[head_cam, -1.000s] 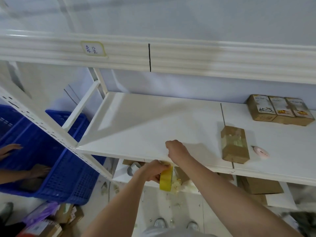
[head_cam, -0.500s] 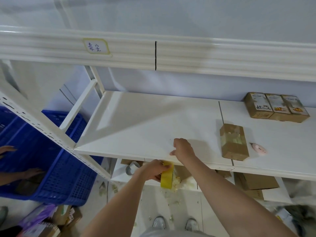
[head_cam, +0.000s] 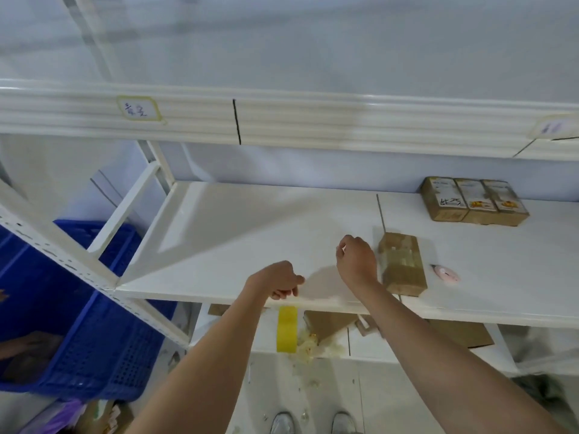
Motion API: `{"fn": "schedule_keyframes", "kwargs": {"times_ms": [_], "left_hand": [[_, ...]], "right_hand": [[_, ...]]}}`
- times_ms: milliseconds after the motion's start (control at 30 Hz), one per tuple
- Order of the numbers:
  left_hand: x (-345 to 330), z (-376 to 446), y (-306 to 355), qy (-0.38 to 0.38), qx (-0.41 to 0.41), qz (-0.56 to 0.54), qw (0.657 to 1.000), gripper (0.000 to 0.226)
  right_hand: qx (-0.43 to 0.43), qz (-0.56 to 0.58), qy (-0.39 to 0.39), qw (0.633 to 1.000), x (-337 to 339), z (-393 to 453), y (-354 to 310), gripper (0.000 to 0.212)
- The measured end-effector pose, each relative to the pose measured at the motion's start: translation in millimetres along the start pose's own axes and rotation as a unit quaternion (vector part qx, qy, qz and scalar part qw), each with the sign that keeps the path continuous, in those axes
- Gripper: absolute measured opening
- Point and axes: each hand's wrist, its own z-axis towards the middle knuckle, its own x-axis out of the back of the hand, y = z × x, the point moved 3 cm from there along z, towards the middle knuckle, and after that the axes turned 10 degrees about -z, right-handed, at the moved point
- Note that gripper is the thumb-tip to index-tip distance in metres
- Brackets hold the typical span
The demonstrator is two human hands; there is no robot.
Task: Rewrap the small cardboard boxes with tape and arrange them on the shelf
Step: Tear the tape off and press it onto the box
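Smooth white shelf [head_cam: 250, 233], left hand [head_cam: 277, 281] gripping yellow tape roll [head_cam: 286, 328], right hand [head_cam: 357, 261] curled, pinching clear tape.

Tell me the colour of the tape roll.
Yellow; the tape roll shows in the head view, below the shelf edge.

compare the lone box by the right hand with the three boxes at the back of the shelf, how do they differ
The lone box lies alone near the shelf's front edge; the three boxes sit side by side at the back. The lone box's top shows clear tape; the three carry printed labels. All are small brown cardboard.
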Motion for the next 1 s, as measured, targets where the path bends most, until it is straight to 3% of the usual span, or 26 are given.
{"fn": "schedule_keyframes", "kwargs": {"times_ms": [200, 433, 700, 1000], "left_hand": [[-47, 19, 88, 0.0, -0.095, -0.228, 0.969, 0.012], [-103, 40, 127, 0.008, -0.035, -0.384, 0.923, 0.014], [-130, 63, 148, 0.031, 0.027, -0.464, 0.885, 0.025], [-139, 75, 154, 0.084, 0.084, -0.535, 0.837, 0.014]], "right_hand": [[-0.085, -0.033, 0.018, 0.996, 33, 11, 79, 0.019], [-0.21, 0.059, -0.128, 0.968, 37, 10, 147, 0.061], [-0.164, 0.091, -0.207, 0.96, 25, 19, 170, 0.048], [-0.183, 0.192, -0.216, 0.94, 12, 25, 189, 0.061]]}}
